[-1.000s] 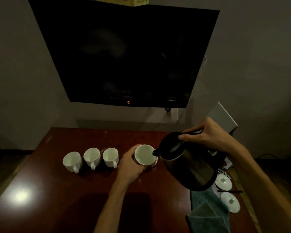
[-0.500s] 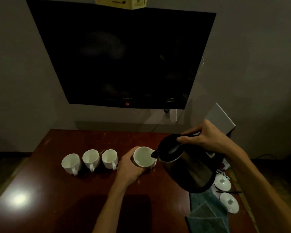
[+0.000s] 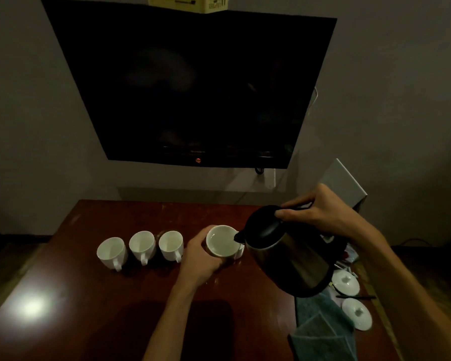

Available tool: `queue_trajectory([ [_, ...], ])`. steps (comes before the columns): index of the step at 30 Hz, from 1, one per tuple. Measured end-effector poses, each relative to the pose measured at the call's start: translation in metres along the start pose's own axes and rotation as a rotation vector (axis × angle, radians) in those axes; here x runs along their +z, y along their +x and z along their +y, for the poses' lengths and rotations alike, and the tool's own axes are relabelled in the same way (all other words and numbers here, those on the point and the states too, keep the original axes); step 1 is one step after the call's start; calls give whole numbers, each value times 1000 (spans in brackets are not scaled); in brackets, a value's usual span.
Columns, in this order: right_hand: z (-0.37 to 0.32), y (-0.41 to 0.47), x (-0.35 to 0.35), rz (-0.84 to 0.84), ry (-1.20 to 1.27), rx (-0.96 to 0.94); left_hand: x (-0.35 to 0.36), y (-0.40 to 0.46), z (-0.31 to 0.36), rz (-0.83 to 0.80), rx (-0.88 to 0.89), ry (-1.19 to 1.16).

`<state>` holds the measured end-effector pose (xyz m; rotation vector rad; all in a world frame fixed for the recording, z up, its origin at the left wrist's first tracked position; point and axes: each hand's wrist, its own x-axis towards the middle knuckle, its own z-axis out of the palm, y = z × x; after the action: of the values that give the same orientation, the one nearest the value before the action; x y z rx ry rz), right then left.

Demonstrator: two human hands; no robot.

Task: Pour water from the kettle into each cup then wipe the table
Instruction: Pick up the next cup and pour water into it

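A steel kettle with a black lid is tilted left, its spout over the rim of a white cup. My right hand grips the kettle's handle from above. My left hand holds that cup from its left side on the dark red table. Three more white cups stand in a row to the left, handles toward me. A folded grey-blue cloth lies at the table's right front.
Two white cup lids and a dark pen lie at the table's right edge. A large dark TV hangs on the wall behind the table. A white box stands at the back right.
Nothing has plainly moved; the kettle stays tilted over the held cup, and both hands keep their grips. Only the view has shifted slightly.
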<state>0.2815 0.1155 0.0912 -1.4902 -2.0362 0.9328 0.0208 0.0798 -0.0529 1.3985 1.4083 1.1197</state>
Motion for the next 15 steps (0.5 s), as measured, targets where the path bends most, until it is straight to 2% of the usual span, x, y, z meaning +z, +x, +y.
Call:
queue_trajectory([
  [15, -1, 2, 4, -13, -30, 31, 0, -4, -1, -29, -20, -73],
])
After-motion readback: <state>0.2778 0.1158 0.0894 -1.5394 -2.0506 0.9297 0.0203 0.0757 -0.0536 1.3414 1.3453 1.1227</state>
